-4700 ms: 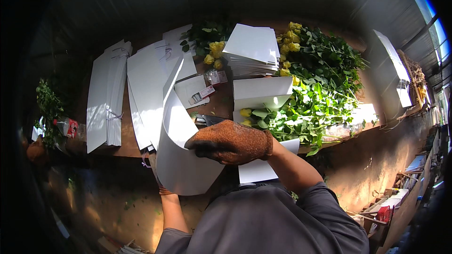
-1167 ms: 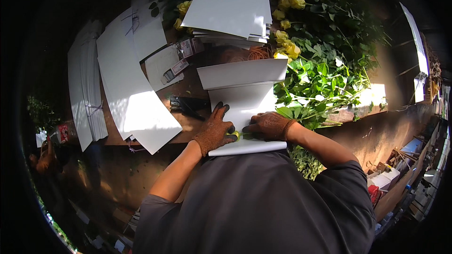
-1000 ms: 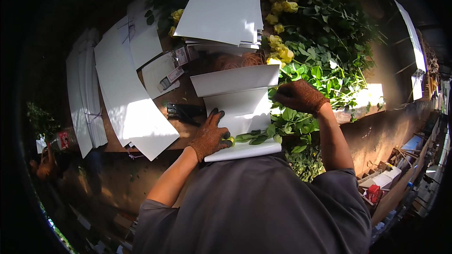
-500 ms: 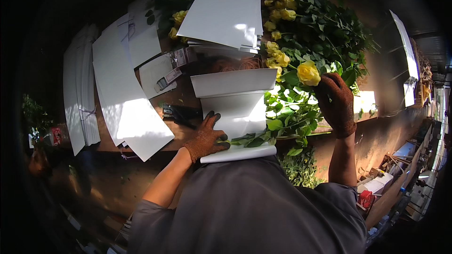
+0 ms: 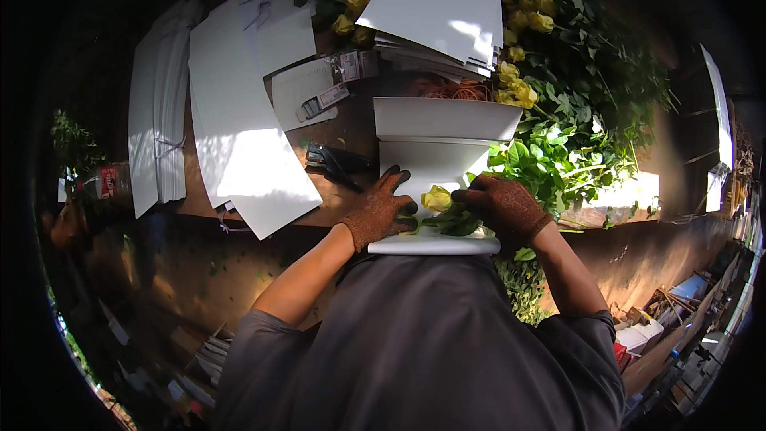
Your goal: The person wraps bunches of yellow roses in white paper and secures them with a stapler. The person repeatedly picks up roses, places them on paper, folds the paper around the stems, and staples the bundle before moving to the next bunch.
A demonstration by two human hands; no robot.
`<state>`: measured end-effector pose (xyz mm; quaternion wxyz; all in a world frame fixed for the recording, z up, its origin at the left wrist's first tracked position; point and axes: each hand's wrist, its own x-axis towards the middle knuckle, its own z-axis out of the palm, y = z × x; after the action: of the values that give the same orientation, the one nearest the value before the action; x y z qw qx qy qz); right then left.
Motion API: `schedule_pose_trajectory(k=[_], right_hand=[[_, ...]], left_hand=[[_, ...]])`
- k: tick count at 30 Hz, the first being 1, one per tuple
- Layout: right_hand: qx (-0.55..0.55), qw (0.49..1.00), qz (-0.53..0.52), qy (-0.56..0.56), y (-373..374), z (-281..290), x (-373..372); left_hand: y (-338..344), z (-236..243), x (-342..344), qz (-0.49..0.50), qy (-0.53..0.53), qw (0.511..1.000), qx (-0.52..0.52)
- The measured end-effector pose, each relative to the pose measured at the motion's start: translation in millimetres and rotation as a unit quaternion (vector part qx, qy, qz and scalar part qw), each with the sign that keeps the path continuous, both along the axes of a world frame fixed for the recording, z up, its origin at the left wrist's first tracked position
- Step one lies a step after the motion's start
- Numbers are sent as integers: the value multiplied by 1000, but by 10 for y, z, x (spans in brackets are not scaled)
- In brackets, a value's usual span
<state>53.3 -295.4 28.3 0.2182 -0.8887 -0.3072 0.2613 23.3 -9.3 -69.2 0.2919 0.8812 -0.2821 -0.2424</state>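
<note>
Brown table, patchy sun. Yellow rose lies on white card, between both hands. Left hand: fingers spread, on card. Right hand: fingers curled, seemingly pinching the rose just under its bloom. Petals could bruise if squeezed; card could shift if bumped. Right fingertips, stem mostly hidden; green bit by left thumb unclear.

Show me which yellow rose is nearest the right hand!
The yellow rose over the white sheet, beside the right hand; the other visible roses lie farther away.
</note>
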Motion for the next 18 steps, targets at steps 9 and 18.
schedule_pose_trajectory(k=[9,18], right_hand=[[66,994,85,-36,357,-795,-163],[22,979,-159,129,-747,211,974]], left_hand=[[-35,101,19,4,-7,1000,-12],[-16,213,50,-4,49,999,8]])
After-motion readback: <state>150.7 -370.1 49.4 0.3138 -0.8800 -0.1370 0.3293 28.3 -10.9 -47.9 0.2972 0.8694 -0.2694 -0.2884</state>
